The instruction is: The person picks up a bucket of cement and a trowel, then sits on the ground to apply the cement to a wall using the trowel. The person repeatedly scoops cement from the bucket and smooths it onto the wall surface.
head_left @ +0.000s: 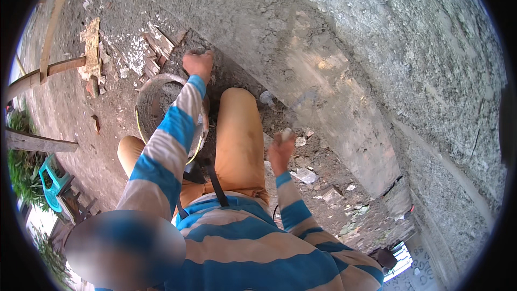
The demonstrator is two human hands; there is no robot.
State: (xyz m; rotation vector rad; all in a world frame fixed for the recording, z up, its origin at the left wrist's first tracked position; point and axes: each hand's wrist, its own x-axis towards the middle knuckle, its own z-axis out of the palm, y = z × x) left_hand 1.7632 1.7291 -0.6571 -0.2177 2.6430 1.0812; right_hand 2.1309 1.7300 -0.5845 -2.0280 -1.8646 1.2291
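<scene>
My left hand (198,63) is closed, reaching over the far rim of a round, grimy bucket (142,109) to the ground by broken wood scraps (157,48); what its fingers hold, if anything, is hidden. My striped left sleeve crosses the bucket. My right hand (281,148) is closed around a small pale object (287,133), above rubble beside my bent orange-trousered leg (237,134). A pale fragment (304,175) lies on the dirt just right of that hand.
A rough concrete wall (420,59) with a lower ledge (344,118) runs diagonally along my right. Wooden slats (54,73) and a plank (43,143) jut in from the left, near a turquoise plastic chair (51,183) and green plants (24,178).
</scene>
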